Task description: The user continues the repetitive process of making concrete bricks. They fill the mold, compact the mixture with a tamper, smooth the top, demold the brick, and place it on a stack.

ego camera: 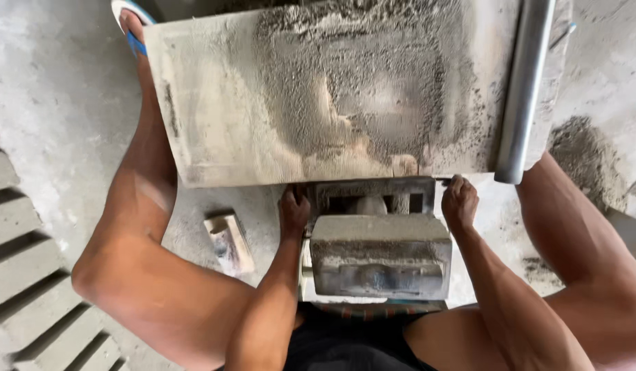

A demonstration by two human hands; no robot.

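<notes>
I squat over a grey metal mould box [380, 257] set on the floor between my knees. My left hand [293, 211] grips the box's left side near its top. My right hand [459, 202] grips the right side at the far corner. A cement-dusted flat board [222, 117] lies just beyond the box, with a patch of damp grey mix [359, 82] spread on it. The box's far end shows dark openings under the board's edge.
A small wooden block [228, 242] lies on the floor left of my left hand. Rows of moulded grey blocks [22, 275] fill the lower left. A grey pipe [524, 89] stands at the right of the board. A heap of loose mix [579, 148] lies right.
</notes>
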